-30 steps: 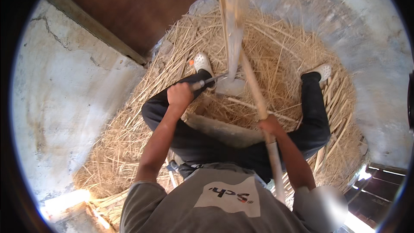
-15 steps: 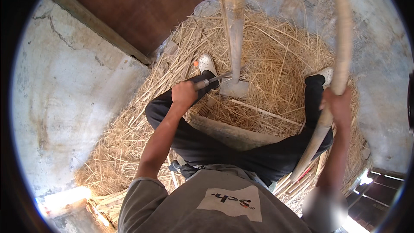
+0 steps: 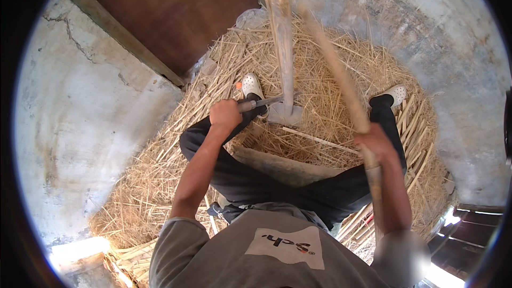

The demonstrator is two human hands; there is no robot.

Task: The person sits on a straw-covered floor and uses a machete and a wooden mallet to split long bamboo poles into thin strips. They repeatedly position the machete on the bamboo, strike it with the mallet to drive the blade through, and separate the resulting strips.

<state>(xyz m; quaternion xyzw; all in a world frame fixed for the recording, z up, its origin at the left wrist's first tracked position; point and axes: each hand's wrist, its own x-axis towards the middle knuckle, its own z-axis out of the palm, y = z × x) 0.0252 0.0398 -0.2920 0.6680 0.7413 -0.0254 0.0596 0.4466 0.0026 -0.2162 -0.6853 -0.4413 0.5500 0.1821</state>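
My left hand is closed around the pale handle of a large knife. Its narrow metal blade reaches right, to the foot of an upright, light-coloured post. That foot meets a flat grey block between my feet. On the right, the fingers of my right hand wrap around a long, slightly curved bamboo pole. The pole slants from beside my right forearm up toward the post, its far end blurred.
Shavings and split strips cover the floor around my white clogs. A low grey-brown beam or seat edge lies between my legs. Stained walls curve around, with a brown door panel at far left. Bamboo strips lie beside my right leg.
My right hand has moved left and slightly down with the bamboo pole, swinging the pole's far end left toward the post. My left hand and the knife stay almost in place.
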